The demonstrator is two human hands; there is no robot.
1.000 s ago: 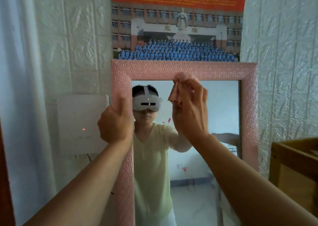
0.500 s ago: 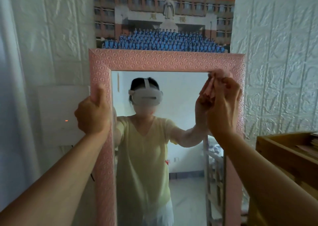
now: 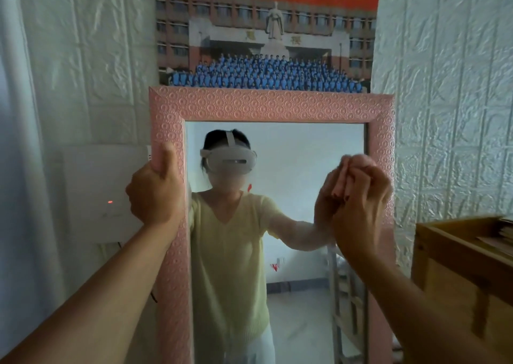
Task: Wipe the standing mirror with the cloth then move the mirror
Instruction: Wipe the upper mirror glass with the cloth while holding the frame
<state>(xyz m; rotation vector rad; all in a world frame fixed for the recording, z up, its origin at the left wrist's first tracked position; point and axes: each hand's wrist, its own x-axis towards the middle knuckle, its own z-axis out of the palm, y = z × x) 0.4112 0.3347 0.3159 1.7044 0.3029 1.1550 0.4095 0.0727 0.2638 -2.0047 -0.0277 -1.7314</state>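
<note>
Big pink mirror [image 3: 270,105] stands upright against the wall. Left hand [image 3: 155,189] fingers wrap its left frame edge, thumb up. Right hand [image 3: 358,197] fingers are clamped on the cloth [image 3: 361,161], pressed against the glass's right side.

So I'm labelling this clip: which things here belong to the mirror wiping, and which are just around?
In the job:
standing mirror, pink frame
pink cloth, bunched against the glass
right hand, gripping the cloth
left hand, gripping the frame's left side

Just around:
group photo poster
white wall box
wooden box
</note>
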